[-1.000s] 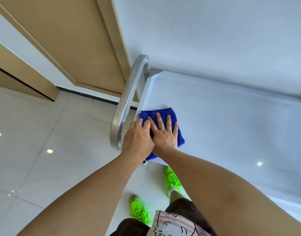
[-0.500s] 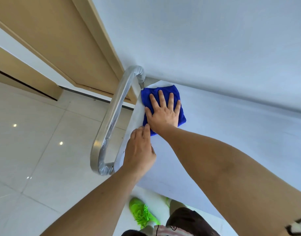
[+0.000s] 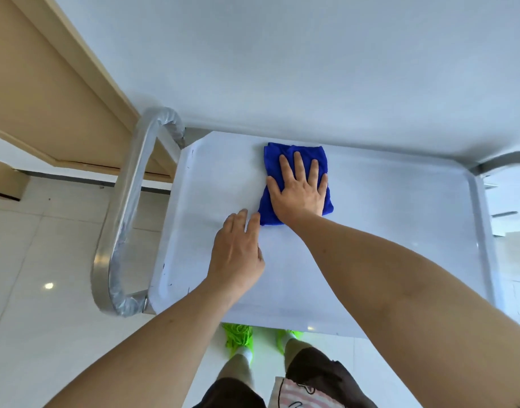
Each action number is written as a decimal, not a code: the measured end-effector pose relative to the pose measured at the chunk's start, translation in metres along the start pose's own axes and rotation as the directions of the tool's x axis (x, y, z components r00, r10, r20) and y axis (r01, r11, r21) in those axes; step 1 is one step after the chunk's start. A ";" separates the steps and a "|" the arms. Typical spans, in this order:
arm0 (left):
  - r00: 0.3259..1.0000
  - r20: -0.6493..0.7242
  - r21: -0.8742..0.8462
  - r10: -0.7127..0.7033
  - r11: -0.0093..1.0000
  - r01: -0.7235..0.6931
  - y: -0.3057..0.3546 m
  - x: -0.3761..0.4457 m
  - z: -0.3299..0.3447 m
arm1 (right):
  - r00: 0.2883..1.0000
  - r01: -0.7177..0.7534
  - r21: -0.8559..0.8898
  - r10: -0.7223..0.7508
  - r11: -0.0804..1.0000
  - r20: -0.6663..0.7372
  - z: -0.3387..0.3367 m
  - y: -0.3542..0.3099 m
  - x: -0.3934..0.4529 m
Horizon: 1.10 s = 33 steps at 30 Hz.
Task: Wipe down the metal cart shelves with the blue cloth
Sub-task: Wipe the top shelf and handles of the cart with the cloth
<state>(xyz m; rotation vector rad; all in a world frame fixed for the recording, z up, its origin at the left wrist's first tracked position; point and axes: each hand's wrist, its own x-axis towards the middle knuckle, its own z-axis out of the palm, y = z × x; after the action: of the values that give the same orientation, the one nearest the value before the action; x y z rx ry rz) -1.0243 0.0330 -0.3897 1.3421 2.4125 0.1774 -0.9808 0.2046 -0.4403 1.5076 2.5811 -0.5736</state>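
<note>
Blue cloth (image 3: pixel 295 184) moved right, no writing

My right hand (image 3: pixel 298 191), fingers spread flat, now presses the blue cloth (image 3: pixel 295 184) near the middle of the top shelf's (image 3: pixel 385 231) far edge, having carried it away from the corner beside the handle (image 3: pixel 126 213), where it lay half a second ago. A second ago it sat at the near corner, under both hands. My left hand (image 3: pixel 238 254) is off the cloth and trails just behind it, fingertips close to its near left corner, no longer beside the handle. The view now takes in the whole shelf.
</note>
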 end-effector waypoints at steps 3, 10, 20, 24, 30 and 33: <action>0.999 0.024 0.014 0.040 0.999 -0.040 0.018 0.003 0.006 | 1.000 -0.018 -0.008 0.018 1.000 -0.004 -0.009 0.023 -0.003; 0.993 0.043 0.080 0.112 0.990 -0.115 0.082 0.032 0.020 | 0.998 -0.048 0.014 0.049 0.999 -0.040 -0.034 0.102 -0.001; 0.972 0.137 0.142 0.190 0.968 -0.209 0.229 0.034 0.068 | 0.975 -0.209 0.046 0.212 0.977 -0.063 -0.081 0.276 -0.005; 0.974 0.178 0.220 0.138 0.959 -0.176 0.259 0.046 0.073 | 0.964 -0.248 0.052 0.252 0.967 -0.086 -0.100 0.317 -0.005; 0.966 0.243 0.232 0.085 0.962 -0.143 0.277 0.041 0.085 | 0.941 -0.327 0.046 0.330 0.944 -0.072 -0.087 0.352 -0.059; 0.962 0.262 0.198 0.074 0.972 -0.129 0.285 0.041 0.086 | 0.918 -0.392 0.059 0.395 0.918 -0.050 -0.082 0.352 -0.079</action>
<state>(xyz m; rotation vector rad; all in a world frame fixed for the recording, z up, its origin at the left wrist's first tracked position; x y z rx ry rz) -0.7851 0.2142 -0.3983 1.4830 2.1967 -0.2221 -0.6308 0.3247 -0.4387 2.0159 2.2156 -0.5473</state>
